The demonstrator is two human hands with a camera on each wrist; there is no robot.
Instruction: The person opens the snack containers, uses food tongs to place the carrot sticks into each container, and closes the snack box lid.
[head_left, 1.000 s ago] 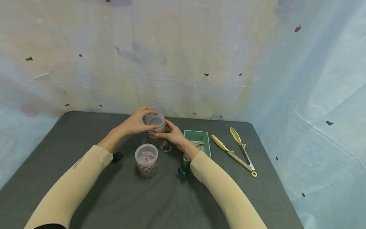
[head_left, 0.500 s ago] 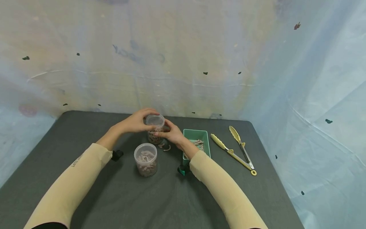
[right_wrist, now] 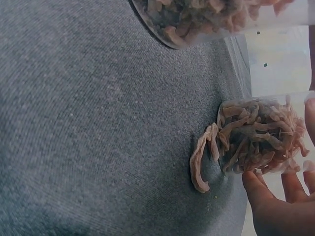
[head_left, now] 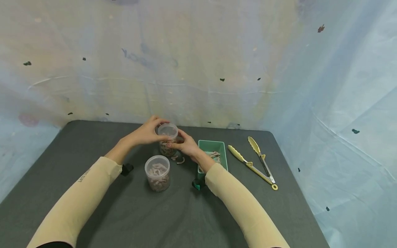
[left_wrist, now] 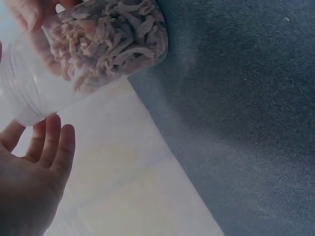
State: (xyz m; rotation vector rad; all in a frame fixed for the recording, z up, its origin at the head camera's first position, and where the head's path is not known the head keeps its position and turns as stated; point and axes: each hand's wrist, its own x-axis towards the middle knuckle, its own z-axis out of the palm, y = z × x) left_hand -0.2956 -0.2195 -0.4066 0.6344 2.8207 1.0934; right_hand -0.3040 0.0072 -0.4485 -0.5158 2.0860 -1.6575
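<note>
A clear plastic jar of brownish-pink dried strips stands upright near the table's back edge. My left hand grips its ridged top from the left, thumb in front and fingers behind. Lower down, my right hand holds the jar's body from the right, its thumb across the front. The left wrist view shows the strips filling the jar's lower part. Curved loose strips lie on the cloth by its base. Nearer me, a second clear jar with similar pieces stands untouched.
Right of the jars is a green tray with some strips in it, partly behind my right wrist. Yellow-tipped tongs lie spread open farther right. A dark cloth covers the table, and plastic sheeting hangs behind.
Both hands keep their places on the back jar, with only a slight shift of the left fingers at its top. The whole head view has drifted a little.
</note>
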